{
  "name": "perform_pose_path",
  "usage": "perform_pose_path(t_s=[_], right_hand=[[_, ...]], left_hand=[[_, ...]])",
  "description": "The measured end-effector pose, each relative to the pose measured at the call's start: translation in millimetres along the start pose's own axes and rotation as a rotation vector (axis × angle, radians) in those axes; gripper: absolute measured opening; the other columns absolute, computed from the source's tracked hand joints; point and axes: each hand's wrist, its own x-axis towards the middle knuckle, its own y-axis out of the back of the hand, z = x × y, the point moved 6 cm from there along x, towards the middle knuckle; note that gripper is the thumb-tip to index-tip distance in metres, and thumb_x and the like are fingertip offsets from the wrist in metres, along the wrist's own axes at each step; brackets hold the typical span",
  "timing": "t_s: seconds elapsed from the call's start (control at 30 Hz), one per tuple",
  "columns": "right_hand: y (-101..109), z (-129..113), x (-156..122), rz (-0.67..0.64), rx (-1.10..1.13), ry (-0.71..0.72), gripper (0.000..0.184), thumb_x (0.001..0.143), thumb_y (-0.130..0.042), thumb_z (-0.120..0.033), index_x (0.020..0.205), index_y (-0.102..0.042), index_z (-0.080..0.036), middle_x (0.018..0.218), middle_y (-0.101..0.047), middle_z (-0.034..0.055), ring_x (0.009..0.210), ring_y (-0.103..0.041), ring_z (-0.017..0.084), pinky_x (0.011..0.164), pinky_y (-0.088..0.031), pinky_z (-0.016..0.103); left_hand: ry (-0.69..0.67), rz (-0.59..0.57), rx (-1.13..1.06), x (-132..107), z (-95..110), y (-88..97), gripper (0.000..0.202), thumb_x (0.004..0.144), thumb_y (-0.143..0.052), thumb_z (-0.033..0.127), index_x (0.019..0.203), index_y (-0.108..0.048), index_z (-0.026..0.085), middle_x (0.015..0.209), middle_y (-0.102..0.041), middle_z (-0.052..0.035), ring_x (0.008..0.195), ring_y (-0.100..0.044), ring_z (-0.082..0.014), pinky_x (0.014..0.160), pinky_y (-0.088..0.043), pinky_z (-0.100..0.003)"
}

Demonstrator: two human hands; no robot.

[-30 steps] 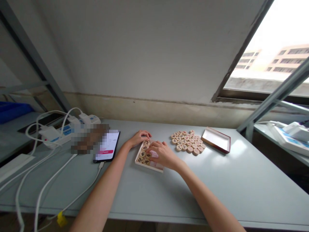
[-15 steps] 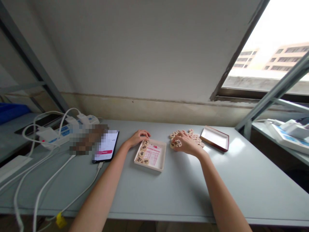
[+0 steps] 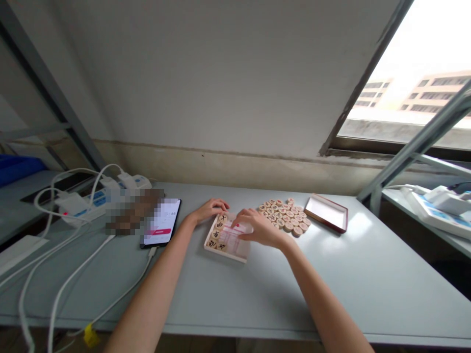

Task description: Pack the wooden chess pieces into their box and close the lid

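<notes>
A shallow cream box tray lies on the grey table and holds a column of round wooden chess pieces along its left side. My left hand rests with curled fingers on the tray's far left corner and grips it. My right hand hovers over the tray's right half with its fingertips pinched together; what they hold is hidden. Just right of that hand, a cluster of several loose chess pieces lies flat on the table.
A dark-rimmed box lid lies right of the loose pieces. A phone with a lit screen and a cable lies to the left, beyond it a power strip with white plugs and cords. A metal shelf post rises at the right.
My right hand went from the tray to the loose pieces and has come back over the tray with its fingers pinched. My left hand stayed on the tray's corner.
</notes>
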Motion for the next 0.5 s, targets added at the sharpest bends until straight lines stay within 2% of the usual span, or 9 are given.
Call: perform_pose_path(t_s=[0.1,0.2,0.37,0.5], right_hand=[[-27,-31,10,-0.131,0.050,0.119,0.026,0.069,-0.059,-0.022,0.095,-0.058,-0.027,0.101,-0.055,0.0008,0.095,-0.047,0.017,0.084,-0.033,0.030],[-36,-40,13,-0.086,0.034,0.121,0.026,0.069,-0.056,-0.017,0.094,-0.058,-0.023,0.102,-0.056,0.0022,0.094,-0.048,0.017,0.085,-0.033,0.029],[-37,-41,12,-0.072,0.043,0.104,0.021,0.067,-0.056,-0.015,0.087,-0.058,-0.022,0.095,-0.060,0.0012,0.088,-0.052,0.016,0.080,-0.034,0.029],[-21,-34,9,-0.058,0.111,0.094,0.025,0.068,-0.057,-0.017,0.091,-0.059,-0.025,0.095,-0.060,-0.0007,0.088,-0.053,0.015,0.082,-0.033,0.030]], left_hand=[[0.002,-0.002,-0.006,-2,-2,1.6,0.016,0.059,-0.049,0.019,0.067,-0.063,0.016,0.098,-0.057,-0.0047,0.099,-0.047,-0.0184,0.088,-0.034,-0.026],[0.003,-0.016,-0.013,-3,-3,1.6,0.021,0.057,-0.046,0.016,0.068,-0.064,0.016,0.102,-0.056,-0.0049,0.104,-0.045,-0.0188,0.091,-0.031,-0.027],[0.005,-0.050,-0.001,-3,-2,1.1,0.020,0.058,-0.048,0.017,0.068,-0.065,0.018,0.104,-0.056,-0.0044,0.106,-0.044,-0.0189,0.094,-0.029,-0.028],[-0.013,-0.053,0.012,-3,-1,1.8,0.020,0.060,-0.050,0.018,0.070,-0.067,0.019,0.105,-0.057,-0.0042,0.108,-0.043,-0.0188,0.095,-0.028,-0.029]])
